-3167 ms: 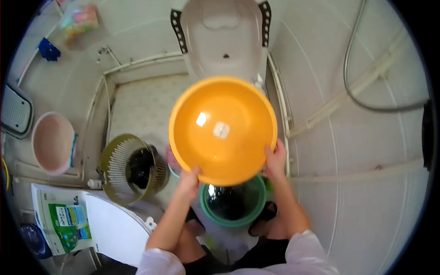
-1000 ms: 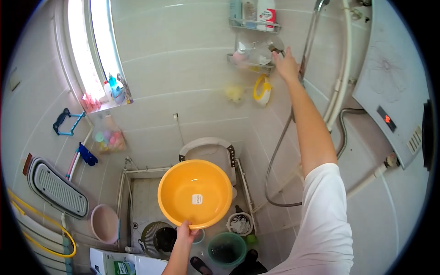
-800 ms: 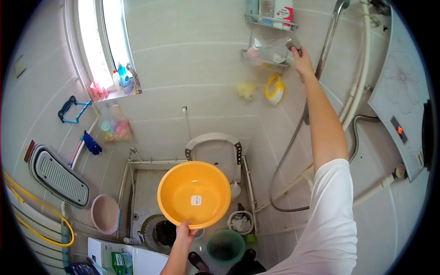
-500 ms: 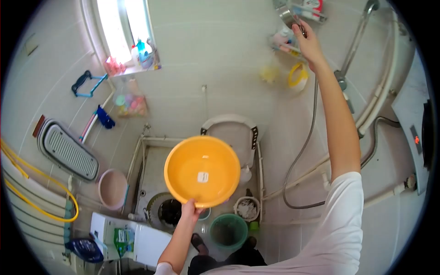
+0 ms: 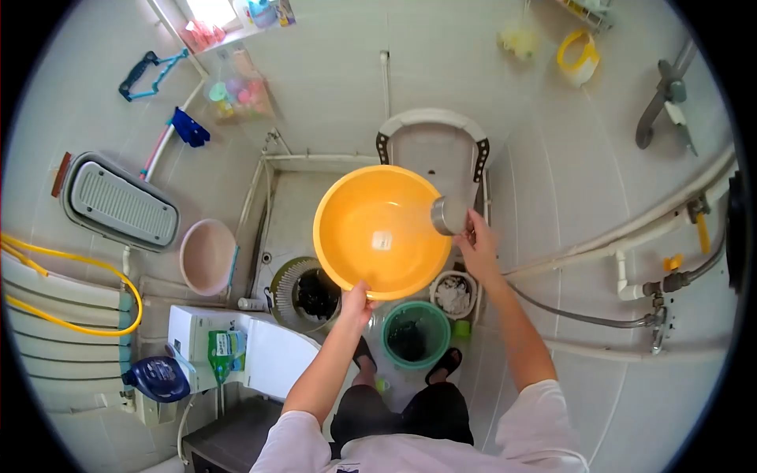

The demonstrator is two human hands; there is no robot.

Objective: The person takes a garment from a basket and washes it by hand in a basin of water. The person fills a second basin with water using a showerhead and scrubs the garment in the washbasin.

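My left hand (image 5: 356, 306) is closed on the near rim of a yellow plastic basin (image 5: 347, 236), held up in front of me with its inside facing me. A small white label (image 5: 382, 240) shows on the basin's bottom. At the basin's right rim, my right hand (image 5: 478, 246) is closed around a silver shower head (image 5: 449, 215). The head's round face points left over the basin, and a faint haze like fine spray hangs in front of it. My right fingers partly hide its handle. The hose (image 5: 583, 312) trails off to the right wall.
Below the basin stand a green bucket (image 5: 416, 359) with dark contents, a slatted basket (image 5: 285, 293) with dark cloth and a small white bin (image 5: 475, 292). A grey-white chair (image 5: 430, 142) is behind. A white washer-like unit (image 5: 276, 355) with bottles stands left; pipes (image 5: 615, 240) line the right wall.
My right hand has brought the shower head down from the high wall holder to the basin's right rim. My left hand keeps its hold on the basin. The view has tilted downward.
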